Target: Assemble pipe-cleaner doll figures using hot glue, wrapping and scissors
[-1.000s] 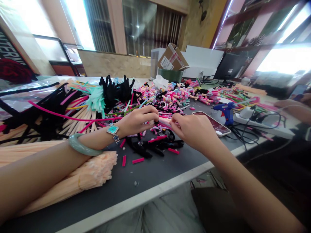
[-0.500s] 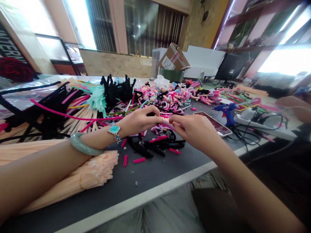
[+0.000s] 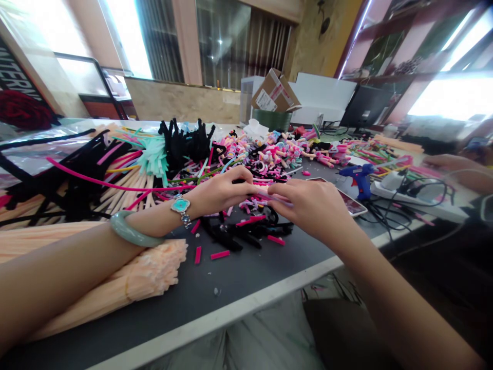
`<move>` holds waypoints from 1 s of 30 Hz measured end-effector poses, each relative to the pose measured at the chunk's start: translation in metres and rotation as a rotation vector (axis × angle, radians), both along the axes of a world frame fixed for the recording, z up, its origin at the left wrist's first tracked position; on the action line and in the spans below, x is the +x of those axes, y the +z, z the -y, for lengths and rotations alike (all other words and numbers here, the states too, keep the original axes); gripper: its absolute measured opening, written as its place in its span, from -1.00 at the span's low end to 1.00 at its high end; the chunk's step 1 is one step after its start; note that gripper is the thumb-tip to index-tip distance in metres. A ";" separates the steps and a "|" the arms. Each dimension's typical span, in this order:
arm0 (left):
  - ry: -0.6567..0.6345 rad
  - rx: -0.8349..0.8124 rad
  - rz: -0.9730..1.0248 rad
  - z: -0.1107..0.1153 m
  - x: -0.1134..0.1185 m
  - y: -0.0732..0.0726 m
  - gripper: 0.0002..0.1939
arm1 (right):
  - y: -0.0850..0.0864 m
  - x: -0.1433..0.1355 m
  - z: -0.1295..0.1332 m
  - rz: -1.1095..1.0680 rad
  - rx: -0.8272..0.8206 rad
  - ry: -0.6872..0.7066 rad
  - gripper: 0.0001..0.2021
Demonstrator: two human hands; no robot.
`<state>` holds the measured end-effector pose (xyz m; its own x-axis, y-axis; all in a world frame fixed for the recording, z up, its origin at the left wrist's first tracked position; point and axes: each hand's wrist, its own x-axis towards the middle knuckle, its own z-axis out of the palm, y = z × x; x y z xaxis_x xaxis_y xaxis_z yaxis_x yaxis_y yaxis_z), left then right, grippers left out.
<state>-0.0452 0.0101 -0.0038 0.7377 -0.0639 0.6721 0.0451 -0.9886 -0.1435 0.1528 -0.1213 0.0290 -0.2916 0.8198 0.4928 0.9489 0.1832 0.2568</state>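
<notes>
A small pale pink fuzzy piece [image 3: 265,192] spans the gap between my two hands above the table. My left hand [image 3: 225,192] pinches its left end between thumb and fingers. Closed on its right end is my right hand [image 3: 308,203], with the fingers bent around it. Exactly how the piece is shaped is partly hidden by the fingers. Below and behind the hands lie black fuzzy strips [image 3: 221,234] and short bright pink pieces [image 3: 220,255]. A long pink stem [image 3: 115,185] runs behind my left wrist.
Peach stems [image 3: 154,272] lie in a bundle under my left forearm. A heap of small pink figures [image 3: 277,149] covers the back. To the right are a blue glue gun [image 3: 359,180], a phone [image 3: 352,205], a power strip [image 3: 423,198] with cables, and another person's hand [image 3: 450,167].
My right hand has shifted slightly along the pale pink piece, its fingers now straighter and lower. At the right edge, the other person's hand has moved and reaches further in over the table.
</notes>
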 end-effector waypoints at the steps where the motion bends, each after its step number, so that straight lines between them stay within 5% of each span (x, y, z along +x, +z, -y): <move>1: 0.001 -0.001 0.002 0.000 0.000 0.000 -0.71 | -0.001 0.000 0.000 0.017 0.020 0.007 -0.82; 30: 0.025 0.004 0.008 0.005 0.002 0.004 -0.95 | -0.028 -0.013 -0.010 0.058 0.277 0.137 -0.83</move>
<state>-0.0429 0.0052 0.0000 0.7336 -0.0479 0.6779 0.0711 -0.9866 -0.1467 0.1399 -0.1113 0.0012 -0.4238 0.6083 0.6711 0.9028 0.2237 0.3674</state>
